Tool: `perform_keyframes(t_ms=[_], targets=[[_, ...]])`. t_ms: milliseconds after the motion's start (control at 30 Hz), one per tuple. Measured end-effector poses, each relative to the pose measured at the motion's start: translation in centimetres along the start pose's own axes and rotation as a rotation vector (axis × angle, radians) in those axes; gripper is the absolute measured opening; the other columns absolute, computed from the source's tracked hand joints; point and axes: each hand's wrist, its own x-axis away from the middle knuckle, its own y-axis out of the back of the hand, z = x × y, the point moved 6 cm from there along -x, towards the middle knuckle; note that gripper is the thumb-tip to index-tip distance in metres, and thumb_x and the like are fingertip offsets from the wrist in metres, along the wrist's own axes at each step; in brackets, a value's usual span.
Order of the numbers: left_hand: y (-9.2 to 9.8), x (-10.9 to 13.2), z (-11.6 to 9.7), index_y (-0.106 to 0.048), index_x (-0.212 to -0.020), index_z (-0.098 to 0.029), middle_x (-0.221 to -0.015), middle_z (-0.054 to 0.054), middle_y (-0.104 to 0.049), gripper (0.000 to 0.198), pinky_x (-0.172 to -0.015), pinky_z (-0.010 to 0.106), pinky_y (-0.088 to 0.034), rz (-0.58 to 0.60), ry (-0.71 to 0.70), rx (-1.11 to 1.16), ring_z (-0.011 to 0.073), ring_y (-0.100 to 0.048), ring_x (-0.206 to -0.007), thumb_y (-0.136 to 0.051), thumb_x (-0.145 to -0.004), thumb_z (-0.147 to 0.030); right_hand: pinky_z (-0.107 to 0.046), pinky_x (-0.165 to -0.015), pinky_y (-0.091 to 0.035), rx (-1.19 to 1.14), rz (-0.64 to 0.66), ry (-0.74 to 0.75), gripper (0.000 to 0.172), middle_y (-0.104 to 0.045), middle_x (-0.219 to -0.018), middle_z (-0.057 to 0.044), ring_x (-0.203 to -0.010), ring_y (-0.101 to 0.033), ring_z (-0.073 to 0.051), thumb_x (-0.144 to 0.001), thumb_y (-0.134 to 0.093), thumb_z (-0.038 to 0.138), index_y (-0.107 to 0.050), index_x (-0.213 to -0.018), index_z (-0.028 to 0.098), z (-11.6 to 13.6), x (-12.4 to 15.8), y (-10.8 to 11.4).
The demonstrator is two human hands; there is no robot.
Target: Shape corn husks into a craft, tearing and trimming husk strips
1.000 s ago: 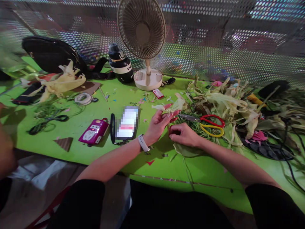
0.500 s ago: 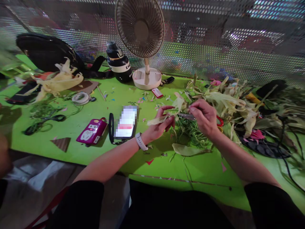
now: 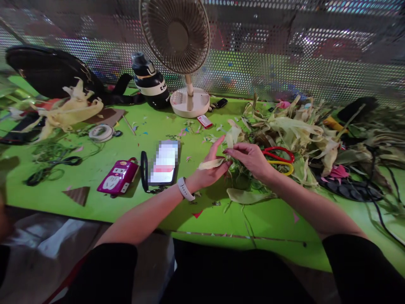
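Observation:
A pale corn husk strip (image 3: 211, 164) lies across my left hand (image 3: 207, 172), whose fingers are closed on it. My right hand (image 3: 253, 160) pinches at the same piece, its thumb and fingertips meeting my left fingers; the exact grip is hidden. Another husk part (image 3: 233, 134) rises above the fingertips. Just beyond my right wrist lie scissors with red and yellow handles (image 3: 280, 155), their blades covered by the hand. Beneath my hands is a heap of green string-like strands (image 3: 240, 175). A loose flat husk (image 3: 248, 196) rests nearer to me.
More dried husks (image 3: 297, 126) pile up at the right beside a black tray (image 3: 351, 190). On the left are a phone (image 3: 164, 162), a purple power socket (image 3: 117, 177) and a tape roll (image 3: 101, 132). A fan (image 3: 190, 103) and bottle (image 3: 152, 86) stand behind.
My right hand has moved left to meet my left fingers at the husk. The scissors' handles now show beyond it. The whole view has shifted slightly.

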Motion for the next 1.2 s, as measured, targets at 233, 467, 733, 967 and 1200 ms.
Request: perform_keyframes(t_ms=[233, 467, 733, 967, 1200], targets=[[0.2, -0.6, 0.8, -0.051, -0.115, -0.021, -0.056, -0.006, -0.054, 0.038, -0.043, 0.020, -0.026, 0.058, 0.074, 0.157, 0.0072, -0.042, -0.045, -0.064, -0.085, -0.041, -0.033, -0.079, -0.047, 0.166, -0.200, 0.225, 0.028, -0.063, -0.081, -0.003, -0.081, -0.057, -0.016, -0.081, -0.068, 0.044, -0.065, -0.070, 0.019, 1.2, 0.0, 1.2], [0.2, -1.0, 1.8, -0.058, -0.089, -0.018, -0.054, -0.006, -0.052, 0.028, -0.042, 0.019, -0.024, 0.035, 0.151, 0.232, 0.0057, -0.045, -0.045, -0.066, -0.081, -0.043, -0.029, -0.067, -0.043, 0.268, -0.226, 0.282, 0.027, -0.055, -0.070, 0.000, -0.070, -0.051, -0.013, -0.082, -0.067, 0.038, -0.059, -0.066, 0.018, 1.6, 0.2, 1.2], [-0.1, -0.9, 1.6, -0.060, -0.079, -0.016, -0.050, -0.008, -0.044, 0.034, -0.040, 0.019, -0.021, 0.065, 0.154, 0.196, 0.0029, -0.035, -0.042, -0.075, -0.074, -0.047, -0.028, -0.058, -0.037, 0.222, -0.154, 0.209, 0.037, -0.052, -0.065, 0.001, -0.062, -0.045, -0.012, -0.078, -0.069, 0.049, -0.058, -0.062, 0.017, 1.5, -0.1, 1.0], [-0.3, -0.8, 2.1, -0.060, -0.076, -0.016, -0.048, -0.006, -0.049, 0.032, -0.042, 0.019, -0.025, 0.152, 0.173, 0.130, 0.0045, -0.041, -0.043, -0.073, -0.077, -0.046, -0.028, -0.059, -0.038, 0.136, -0.175, 0.136, 0.044, -0.050, -0.063, 0.001, -0.062, -0.045, -0.012, -0.072, -0.072, 0.057, -0.055, -0.061, 0.018, 1.3, -0.2, 1.3], [0.3, -1.5, 2.5, -0.059, -0.080, -0.016, -0.061, -0.002, -0.063, 0.023, -0.046, 0.019, -0.034, 0.004, 0.197, 0.314, 0.0061, -0.050, -0.048, -0.070, -0.079, -0.036, -0.026, -0.054, -0.030, 0.242, -0.042, 0.045, 0.052, -0.046, -0.060, 0.003, -0.057, -0.040, -0.010, -0.083, -0.054, 0.068, -0.051, -0.066, 0.019, 0.6, -0.4, 1.1]])
